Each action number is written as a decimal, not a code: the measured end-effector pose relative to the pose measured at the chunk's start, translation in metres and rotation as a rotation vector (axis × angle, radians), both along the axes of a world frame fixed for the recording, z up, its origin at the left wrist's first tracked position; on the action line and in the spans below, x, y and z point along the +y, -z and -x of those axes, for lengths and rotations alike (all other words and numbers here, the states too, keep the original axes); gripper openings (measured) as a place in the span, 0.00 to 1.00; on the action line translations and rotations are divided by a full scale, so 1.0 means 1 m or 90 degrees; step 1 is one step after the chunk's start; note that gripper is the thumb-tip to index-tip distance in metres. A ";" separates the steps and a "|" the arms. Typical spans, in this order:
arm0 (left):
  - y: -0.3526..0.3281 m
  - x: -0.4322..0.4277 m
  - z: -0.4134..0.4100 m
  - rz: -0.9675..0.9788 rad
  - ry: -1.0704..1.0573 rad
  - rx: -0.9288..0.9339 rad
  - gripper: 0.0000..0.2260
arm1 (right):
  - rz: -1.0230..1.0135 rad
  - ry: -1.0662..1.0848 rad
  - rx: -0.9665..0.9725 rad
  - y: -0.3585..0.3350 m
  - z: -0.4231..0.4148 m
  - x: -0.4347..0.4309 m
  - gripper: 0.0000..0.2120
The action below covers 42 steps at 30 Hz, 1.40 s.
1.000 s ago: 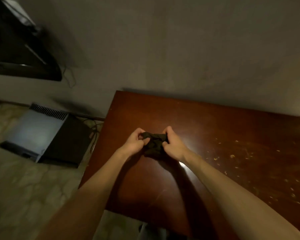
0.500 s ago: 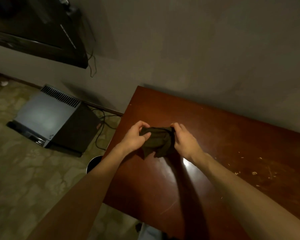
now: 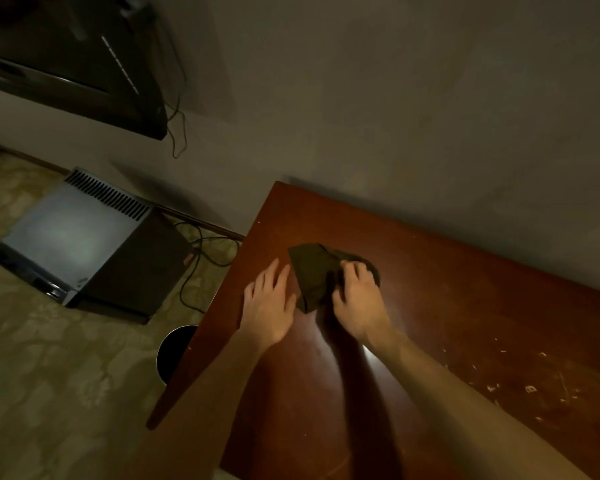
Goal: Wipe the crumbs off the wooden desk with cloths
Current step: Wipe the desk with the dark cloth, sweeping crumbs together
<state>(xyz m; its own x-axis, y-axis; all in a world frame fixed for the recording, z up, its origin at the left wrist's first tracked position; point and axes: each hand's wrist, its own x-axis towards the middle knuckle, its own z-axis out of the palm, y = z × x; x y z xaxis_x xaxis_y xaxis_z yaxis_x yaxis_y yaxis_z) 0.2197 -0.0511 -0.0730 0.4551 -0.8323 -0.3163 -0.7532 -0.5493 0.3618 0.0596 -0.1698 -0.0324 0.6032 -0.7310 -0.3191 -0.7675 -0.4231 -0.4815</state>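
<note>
A dark olive cloth (image 3: 314,271) lies spread on the reddish wooden desk (image 3: 447,289) near its far left corner. My right hand (image 3: 355,299) rests on the cloth's right part with curled fingers gripping the fabric. My left hand (image 3: 269,306) lies flat on the desk just left of the cloth, fingers straight, holding nothing. Pale crumbs (image 3: 530,388) are scattered over the desk's right side, well away from the cloth.
The desk stands against a grey wall (image 3: 395,116). Left of it on the patterned floor sit a grey and black box appliance (image 3: 84,244) with cables (image 3: 201,258), and a dark round bin (image 3: 174,351) under the desk's left edge. A dark screen (image 3: 66,57) hangs upper left.
The bunched cloth held up by both hands has been opened and laid on the desk. My left hand has let go of it and now lies flat beside it.
</note>
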 end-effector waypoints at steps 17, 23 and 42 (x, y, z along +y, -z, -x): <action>0.060 0.040 -0.035 0.058 -0.077 -0.160 0.26 | 0.231 0.123 0.024 0.086 -0.082 -0.004 0.32; 0.062 0.039 -0.037 0.056 -0.076 -0.143 0.25 | 0.194 0.218 0.092 0.100 -0.122 -0.004 0.33; 0.065 0.038 -0.035 0.073 -0.093 -0.155 0.25 | 0.318 -0.142 0.001 0.110 -0.173 -0.096 0.30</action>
